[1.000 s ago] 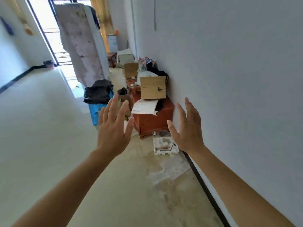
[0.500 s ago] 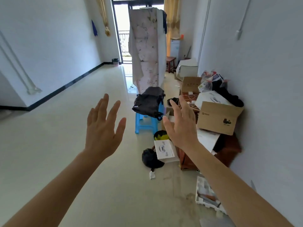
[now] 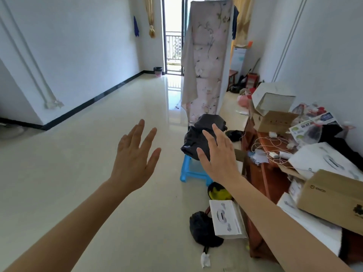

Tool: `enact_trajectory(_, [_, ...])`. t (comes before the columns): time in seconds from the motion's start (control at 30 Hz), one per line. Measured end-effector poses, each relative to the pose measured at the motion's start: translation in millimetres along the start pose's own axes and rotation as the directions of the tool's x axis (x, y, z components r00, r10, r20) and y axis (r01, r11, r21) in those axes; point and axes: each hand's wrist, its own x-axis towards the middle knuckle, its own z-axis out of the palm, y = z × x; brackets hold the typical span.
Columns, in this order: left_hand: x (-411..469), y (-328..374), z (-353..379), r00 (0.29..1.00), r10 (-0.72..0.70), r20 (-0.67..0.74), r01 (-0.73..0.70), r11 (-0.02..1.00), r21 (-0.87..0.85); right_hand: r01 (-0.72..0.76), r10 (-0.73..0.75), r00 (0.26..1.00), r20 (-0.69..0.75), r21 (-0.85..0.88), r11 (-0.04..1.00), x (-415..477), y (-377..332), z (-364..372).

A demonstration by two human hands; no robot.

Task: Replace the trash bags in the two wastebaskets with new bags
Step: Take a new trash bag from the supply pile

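Pale floor (image 3: 78, 173) is seen ahead; a wastebasket (image 3: 158, 71) is set far off by the door (image 3: 173, 36). Left hand (image 3: 135, 160) and right hand (image 3: 220, 160) are held up empty, fingers spread, likely ready to start.

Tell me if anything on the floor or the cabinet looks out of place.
Yes. A crumpled paper scrap lies on the floor near a black bag. A white box stands tilted beside the cabinet, whose top is heaped with tilted boxes and tangled cables.
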Motion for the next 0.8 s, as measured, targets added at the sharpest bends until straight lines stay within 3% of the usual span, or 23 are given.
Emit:
enact_trajectory(0.17, [137.1, -31.2, 70.5, 0.996, 0.057, 0.073, -0.054, 0.998, -0.037, -0.100, 0.100, 0.995, 0.003, -0.003, 0.995, 92.8, 49.7, 51.6])
enact_trajectory(0.37, [280.8, -52.6, 204.0, 0.966, 0.150, 0.211, -0.142, 0.989, -0.052, -0.247, 0.248, 0.969, 0.009, -0.022, 0.969, 194.0, 149.2, 146.2])
enact_trajectory(0.53, [384.1, -75.1, 306.3, 0.900, 0.126, 0.417, -0.136, 0.991, -0.007, -0.354, 0.354, 0.928, 0.118, -0.023, 0.935, 280.6, 222.4, 222.0])
enact_trajectory(0.8, [539.7, -110.8, 405.5, 0.867, 0.141, 0.477, -0.129, 0.990, -0.058, -0.473, 0.490, 0.809, 0.324, -0.137, 0.871, 416.6, 296.3, 312.0])
